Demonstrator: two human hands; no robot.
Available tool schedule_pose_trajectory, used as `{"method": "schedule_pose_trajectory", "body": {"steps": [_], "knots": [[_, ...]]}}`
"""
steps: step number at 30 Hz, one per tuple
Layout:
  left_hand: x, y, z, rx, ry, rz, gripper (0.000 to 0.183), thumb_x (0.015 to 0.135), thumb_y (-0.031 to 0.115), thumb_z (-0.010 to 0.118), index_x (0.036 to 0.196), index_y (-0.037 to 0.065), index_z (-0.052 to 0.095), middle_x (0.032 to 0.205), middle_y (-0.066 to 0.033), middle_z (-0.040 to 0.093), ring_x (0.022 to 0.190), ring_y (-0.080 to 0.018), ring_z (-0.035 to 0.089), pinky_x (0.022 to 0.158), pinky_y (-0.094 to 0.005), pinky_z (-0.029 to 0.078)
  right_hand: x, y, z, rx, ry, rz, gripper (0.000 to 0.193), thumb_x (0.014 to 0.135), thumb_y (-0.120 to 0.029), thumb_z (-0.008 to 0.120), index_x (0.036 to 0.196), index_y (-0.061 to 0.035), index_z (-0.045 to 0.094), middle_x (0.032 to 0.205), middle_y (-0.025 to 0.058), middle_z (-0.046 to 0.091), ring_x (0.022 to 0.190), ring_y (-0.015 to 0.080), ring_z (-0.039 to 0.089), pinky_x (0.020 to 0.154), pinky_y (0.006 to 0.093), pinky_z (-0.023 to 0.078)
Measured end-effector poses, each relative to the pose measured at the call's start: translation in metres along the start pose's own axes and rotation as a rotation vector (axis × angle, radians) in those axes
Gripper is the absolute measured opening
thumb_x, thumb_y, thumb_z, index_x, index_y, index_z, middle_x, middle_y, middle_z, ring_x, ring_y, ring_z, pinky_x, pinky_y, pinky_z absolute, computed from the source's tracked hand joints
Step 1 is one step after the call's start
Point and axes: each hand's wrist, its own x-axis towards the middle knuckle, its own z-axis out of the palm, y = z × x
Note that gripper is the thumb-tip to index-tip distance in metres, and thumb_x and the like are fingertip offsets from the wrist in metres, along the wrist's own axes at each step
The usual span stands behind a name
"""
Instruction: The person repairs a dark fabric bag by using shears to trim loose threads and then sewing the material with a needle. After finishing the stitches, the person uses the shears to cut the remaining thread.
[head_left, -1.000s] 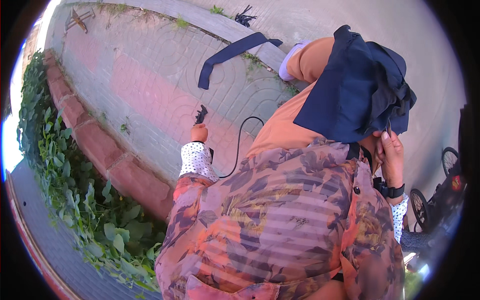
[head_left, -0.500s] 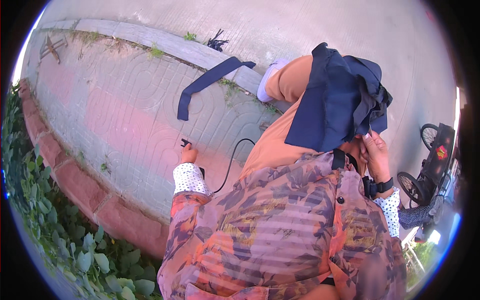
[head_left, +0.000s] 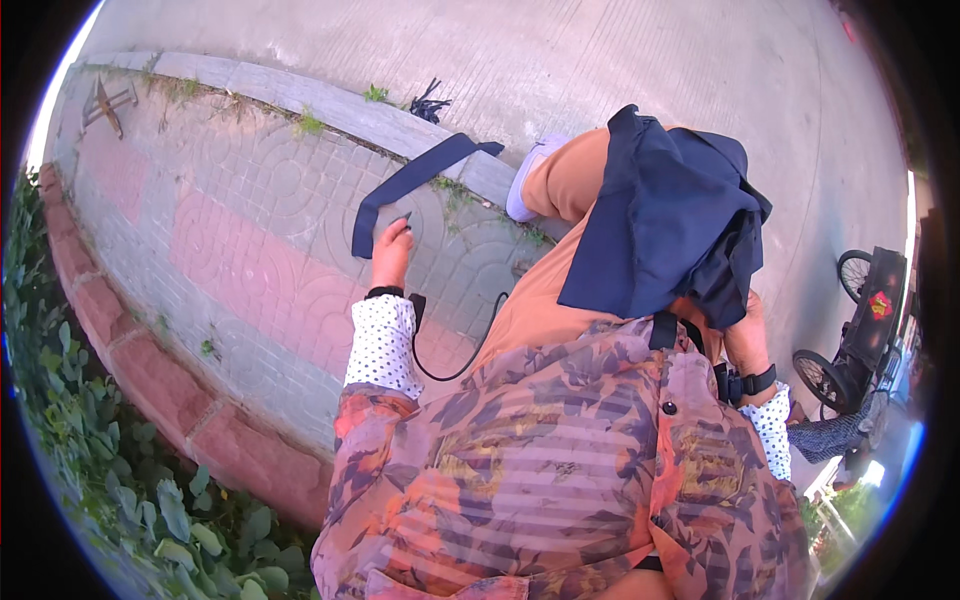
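Note:
A navy cloth [head_left: 650, 220] lies bunched over my raised right knee and thigh, its lower edge draped toward my lap. At that edge, my right hand [head_left: 747, 335] is closed on the fabric, its fingertips mostly hidden under the folds. My left hand [head_left: 392, 256] is stretched out over the paving, fingers closed round a small dark tool [head_left: 404, 218] whose tip pokes out; its exact kind is too small to make out. Just beyond that hand, a long navy fabric strip [head_left: 415, 172] lies bent on the tiles, one end reaching the kerb.
A black cable [head_left: 460, 372] loops beside my left sleeve. Dark scraps [head_left: 428, 105] lie past the stone kerb [head_left: 300, 98]. A small wooden frame [head_left: 107, 108] stands far left. A red stone border [head_left: 150, 365] edges leafy plants [head_left: 170, 510]. A cart with wheels [head_left: 868, 330] is at right.
My left hand has moved forward, up to the navy strip, with the small dark tool. My right hand has slipped further under the cloth's edge, and the cloth's folds have shifted.

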Motion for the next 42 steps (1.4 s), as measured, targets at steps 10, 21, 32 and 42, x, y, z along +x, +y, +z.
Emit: {"method": "schedule_pose_trajectory", "body": {"steps": [10,21,32,42], "knots": [[0.087,0.107,0.102,0.037,-0.175,0.134,0.043,0.091,0.004,0.061,0.135,-0.001,0.059,0.134,-0.016,0.059,0.113,-0.0202,0.06,0.094,-0.0303,0.05,-0.001,0.015,-0.013,0.061,0.016,0.046,0.015,0.092,-0.006,0.068,0.106,-0.0031,0.071,0.089,-0.0058,0.068,0.075,0.0032,0.057,0.067,0.021,0.047],[0.18,0.116,0.132,-0.026,-0.117,0.037,0.043,0.092,0.001,0.057,0.135,-0.005,0.054,0.131,-0.0149,0.057,0.12,-0.024,0.055,0.098,-0.0398,0.051,-0.015,0.001,-0.009,0.185,0.108,0.16,0.004,0.094,-0.008,0.067,0.096,-0.0037,0.069,0.073,-0.0046,0.065,0.056,0.0027,0.053,0.05,0.0199,0.039],[0.153,0.103,0.14,0.041,-0.039,-0.113,0.042,0.094,0.007,0.056,0.135,-0.001,0.052,0.13,-0.0167,0.055,0.115,-0.0285,0.061,0.092,-0.0389,0.052,-0.019,-0.005,-0.007,0.202,0.145,0.217,0.01,0.098,-0.01,0.063,0.105,-0.0045,0.067,0.071,-0.0053,0.061,0.052,0.0017,0.048,0.048,0.0184,0.036],[-0.041,0.208,0.211,0.216,-0.681,0.246,0.025,0.1,0.018,0.06,0.12,0.004,0.063,0.116,-0.0061,0.063,0.097,-0.0124,0.059,0.081,-0.0268,0.048,-0.022,-0.004,-0.01,0.291,0.025,0.092,0.015,0.103,-0.011,0.052,0.108,-0.0035,0.065,0.08,-0.0065,0.057,0.067,0.0013,0.05,0.061,0.0182,0.041]]}}
